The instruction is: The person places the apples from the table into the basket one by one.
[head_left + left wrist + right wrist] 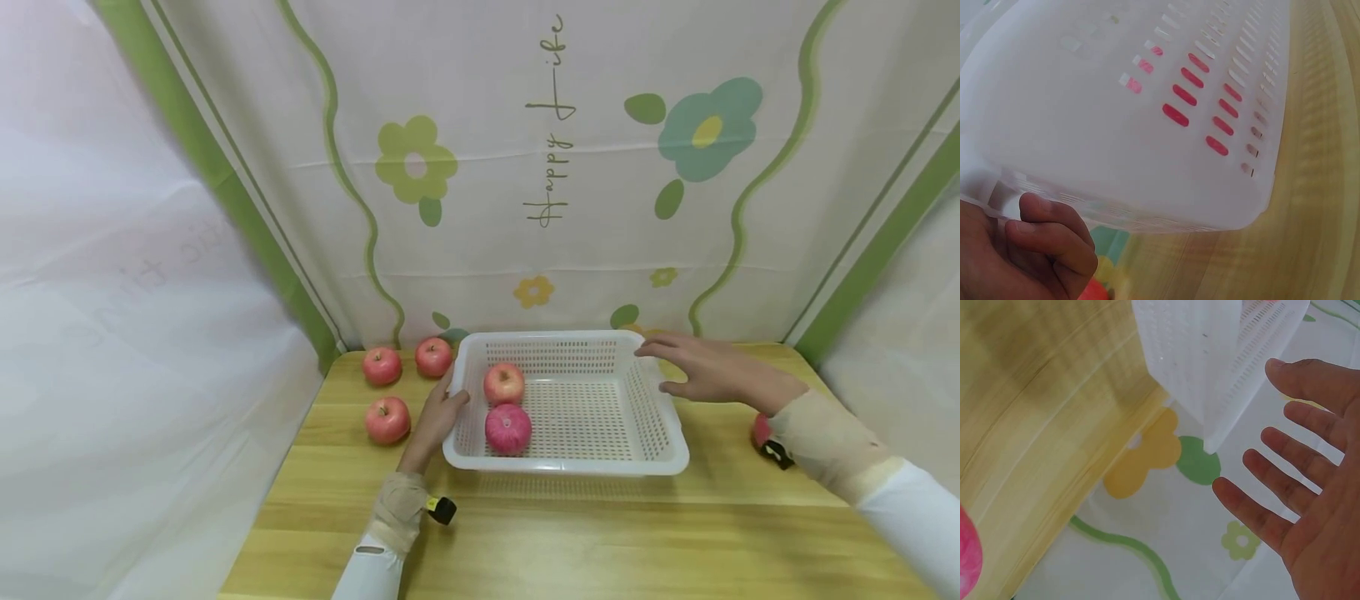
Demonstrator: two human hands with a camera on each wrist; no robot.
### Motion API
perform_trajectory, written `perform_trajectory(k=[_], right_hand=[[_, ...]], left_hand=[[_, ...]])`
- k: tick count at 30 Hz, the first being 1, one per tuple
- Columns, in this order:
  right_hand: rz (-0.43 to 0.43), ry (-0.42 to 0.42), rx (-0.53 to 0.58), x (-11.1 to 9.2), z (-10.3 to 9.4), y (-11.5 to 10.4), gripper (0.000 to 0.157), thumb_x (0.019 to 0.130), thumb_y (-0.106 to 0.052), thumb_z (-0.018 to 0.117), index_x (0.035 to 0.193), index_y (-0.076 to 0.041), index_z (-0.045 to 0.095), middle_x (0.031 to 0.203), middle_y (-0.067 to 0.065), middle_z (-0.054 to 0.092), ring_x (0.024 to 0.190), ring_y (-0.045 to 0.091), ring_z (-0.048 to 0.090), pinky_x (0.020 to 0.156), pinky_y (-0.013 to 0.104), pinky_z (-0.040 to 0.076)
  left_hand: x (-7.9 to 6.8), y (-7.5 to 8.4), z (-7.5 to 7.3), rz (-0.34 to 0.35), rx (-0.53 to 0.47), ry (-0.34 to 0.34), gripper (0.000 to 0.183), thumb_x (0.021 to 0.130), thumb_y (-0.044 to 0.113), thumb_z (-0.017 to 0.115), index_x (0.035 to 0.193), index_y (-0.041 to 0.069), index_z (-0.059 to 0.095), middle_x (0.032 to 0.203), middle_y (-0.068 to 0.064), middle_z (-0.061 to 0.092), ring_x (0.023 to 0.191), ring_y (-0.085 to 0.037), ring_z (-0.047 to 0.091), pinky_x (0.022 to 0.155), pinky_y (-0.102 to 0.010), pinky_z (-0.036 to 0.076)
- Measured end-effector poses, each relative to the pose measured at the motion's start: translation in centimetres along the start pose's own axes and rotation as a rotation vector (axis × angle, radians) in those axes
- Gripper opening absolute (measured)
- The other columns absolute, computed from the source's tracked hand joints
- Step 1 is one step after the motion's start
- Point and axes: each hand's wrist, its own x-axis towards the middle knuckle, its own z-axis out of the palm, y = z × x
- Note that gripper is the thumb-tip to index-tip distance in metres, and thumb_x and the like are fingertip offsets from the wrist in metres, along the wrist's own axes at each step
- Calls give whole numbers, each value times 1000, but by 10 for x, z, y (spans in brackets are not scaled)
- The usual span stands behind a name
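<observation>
A white plastic basket (566,465) with slotted walls is in the middle of the head view. Inside it, at the left end, lie a pale red apple (504,384) and a deeper pink apple (508,429). My left hand (437,423) grips the basket's left rim, thumb on top. Curled fingers (1057,234) show under that rim in the left wrist view. Beside the right rim my right hand (693,367) is spread. In the right wrist view its fingers (1285,481) are straight and apart from the basket (1191,356), holding nothing.
Left of the basket stand three apples: one at the back (382,367), another close to the rim (433,357) and a nearer one (387,420). A red apple (761,430) is partly hidden by my right wrist. A printed curtain (480,250) hangs behind the wooden table (540,542).
</observation>
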Motion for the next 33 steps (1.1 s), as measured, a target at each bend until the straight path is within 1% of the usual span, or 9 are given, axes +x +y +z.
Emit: perform_trajectory(k=[3, 7, 10, 14, 17, 19, 23, 26, 33], right_hand=[[9, 11, 17, -7, -1, 5, 54, 88, -14, 85, 139, -5, 66, 143, 18, 64, 131, 43, 62, 100, 61, 57], [56, 5, 36, -18, -2, 10, 55, 90, -14, 83, 141, -6, 66, 143, 20, 63, 131, 46, 61, 101, 63, 56], [103, -12, 53, -27, -2, 13, 54, 92, -16, 82, 142, -8, 65, 146, 21, 61, 134, 47, 58, 102, 65, 54], [140, -17, 51, -38, -2, 17, 52, 93, -19, 81, 142, -9, 64, 145, 18, 61, 133, 46, 59, 102, 64, 54], [149, -9, 33, -45, 0, 21, 52, 92, -19, 82, 141, -10, 65, 144, 18, 62, 131, 45, 61, 100, 63, 56], [159, -10, 25, -50, 1, 24, 53, 91, -19, 83, 140, -10, 65, 144, 19, 62, 131, 45, 61, 100, 63, 56], [186, -30, 18, -60, 5, 31, 56, 90, -22, 84, 141, -8, 64, 145, 23, 61, 131, 50, 59, 100, 67, 54], [190, -30, 19, -69, 8, 36, 57, 88, -22, 85, 140, -7, 65, 142, 23, 63, 128, 50, 61, 98, 67, 54], [180, 11, 9, -84, 16, 47, 56, 83, -17, 88, 134, -6, 68, 135, 20, 67, 124, 47, 63, 97, 65, 55]], left_hand=[[0, -1, 0, 3, 1, -3, 75, 101, 17, 52, 170, 33, 29, 146, -31, 60, 110, -42, 72, 81, -52, 65], [0, -1, -1, 0, 4, -6, 75, 101, 16, 52, 171, 29, 27, 148, -32, 57, 113, -46, 71, 82, -55, 65], [-9, 15, -2, -6, 8, -22, 75, 102, 12, 51, 171, 21, 25, 148, -37, 55, 115, -51, 69, 83, -57, 65], [-10, 21, -3, -13, 2, -34, 75, 102, 8, 50, 171, 15, 23, 148, -40, 53, 117, -56, 67, 85, -60, 64], [-2, 5, -2, -3, 2, -21, 74, 102, 10, 50, 172, 19, 23, 148, -38, 54, 116, -54, 68, 84, -60, 64], [0, 0, -1, 7, 2, -12, 74, 102, 12, 50, 171, 21, 24, 147, -37, 56, 115, -52, 69, 83, -58, 64], [-1, 0, 0, 12, -3, -7, 74, 102, 14, 51, 171, 24, 26, 146, -35, 58, 113, -48, 70, 82, -56, 65], [-1, 1, -1, 14, -4, -8, 75, 101, 15, 52, 171, 26, 27, 147, -33, 58, 113, -46, 70, 82, -55, 65], [-1, 2, 0, 15, -17, -10, 76, 101, 14, 53, 171, 27, 26, 147, -34, 57, 114, -47, 70, 83, -56, 64]])
